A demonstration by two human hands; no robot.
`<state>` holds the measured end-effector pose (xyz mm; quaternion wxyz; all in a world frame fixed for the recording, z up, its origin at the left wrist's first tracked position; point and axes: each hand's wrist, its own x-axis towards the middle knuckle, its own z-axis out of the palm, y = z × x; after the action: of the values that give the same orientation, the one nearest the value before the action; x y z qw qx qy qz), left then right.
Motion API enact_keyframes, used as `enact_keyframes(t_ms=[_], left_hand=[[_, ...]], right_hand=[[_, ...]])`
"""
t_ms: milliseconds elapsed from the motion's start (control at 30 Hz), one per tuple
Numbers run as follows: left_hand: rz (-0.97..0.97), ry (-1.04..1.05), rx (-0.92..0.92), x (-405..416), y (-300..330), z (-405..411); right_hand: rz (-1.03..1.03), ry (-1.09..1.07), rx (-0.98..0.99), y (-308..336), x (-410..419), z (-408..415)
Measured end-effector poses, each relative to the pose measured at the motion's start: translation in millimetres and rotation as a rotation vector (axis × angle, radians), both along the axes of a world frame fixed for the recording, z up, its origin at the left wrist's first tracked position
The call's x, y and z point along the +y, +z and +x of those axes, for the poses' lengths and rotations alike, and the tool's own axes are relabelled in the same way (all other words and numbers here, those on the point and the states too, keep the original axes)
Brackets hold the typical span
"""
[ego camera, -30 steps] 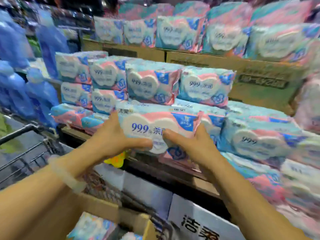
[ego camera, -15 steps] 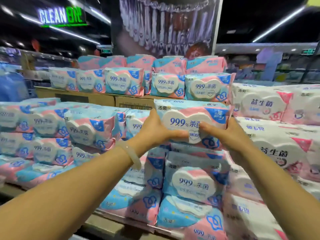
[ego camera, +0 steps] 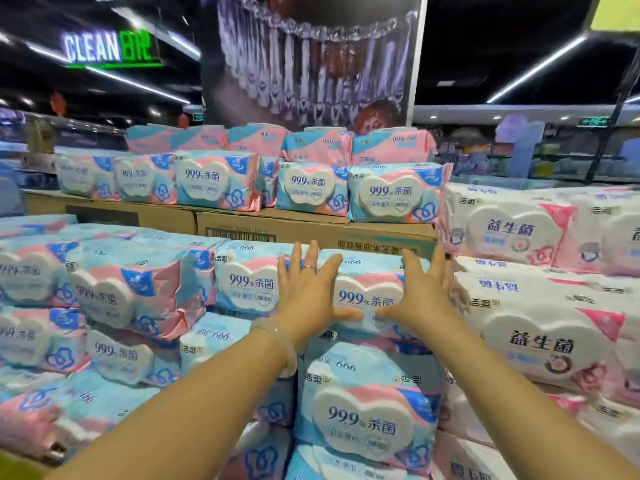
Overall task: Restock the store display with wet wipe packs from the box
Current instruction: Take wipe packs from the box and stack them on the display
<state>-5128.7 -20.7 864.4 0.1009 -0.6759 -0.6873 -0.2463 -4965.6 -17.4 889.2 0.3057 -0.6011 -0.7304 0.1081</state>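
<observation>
A pink-and-blue wet wipe pack (ego camera: 369,292) sits on top of a stack in the middle tier of the display. My left hand (ego camera: 306,292) lies against its left side with fingers spread and straight, a ring on one finger. My right hand (ego camera: 420,289) presses its right side, fingers also spread. Both thumbs rest along the pack's lower front edge. More packs of the same kind (ego camera: 367,417) are stacked below it. The box is out of view.
Cardboard cartons (ego camera: 311,230) behind the pack carry a higher row of packs (ego camera: 391,192). White-and-pink packs (ego camera: 540,334) are stacked close on the right. More pink-and-blue packs (ego camera: 128,289) fill the left side. A poster pillar stands behind.
The pack has gone from being held low near the box, up to the display and onto the stack. My fingers have gone from curled round it to spread flat.
</observation>
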Motion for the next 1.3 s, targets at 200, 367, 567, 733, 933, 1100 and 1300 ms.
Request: enact_keyframes(t_ms=[200, 367, 567, 733, 933, 1100, 1300], left_hand=[[-0.003, 0.02, 0.069, 7.9, -4.1, -2.0], [-0.084, 0.017, 0.112, -1.6, 2.3, -3.5], [-0.002, -0.082, -0.117, -51.2, -7.0, -14.1], [-0.042, -0.076, -0.008, -121.8, -58.9, -73.2], [-0.481, 0.336, 0.131, -250.6, -153.5, -187.0], [-0.793, 0.623, -0.06, -359.5, -236.2, -267.2], [-0.939, 0.696, -0.205, -430.0, -325.7, -334.1]], right_hand=[[0.049, -0.004, -0.337, -9.5, 13.3, -8.0], [0.009, 0.006, -0.36, -4.2, 3.8, -4.8], [0.239, 0.043, -0.534, 6.4, -43.6, -25.4], [0.254, 0.559, -0.606, -27.6, -108.8, -105.7], [0.119, 0.897, -0.732, -141.2, -182.4, -211.1], [-0.17, 1.1, -0.857, -246.1, -234.0, -290.0], [-0.489, 1.092, -0.9, -353.2, -269.1, -346.7]])
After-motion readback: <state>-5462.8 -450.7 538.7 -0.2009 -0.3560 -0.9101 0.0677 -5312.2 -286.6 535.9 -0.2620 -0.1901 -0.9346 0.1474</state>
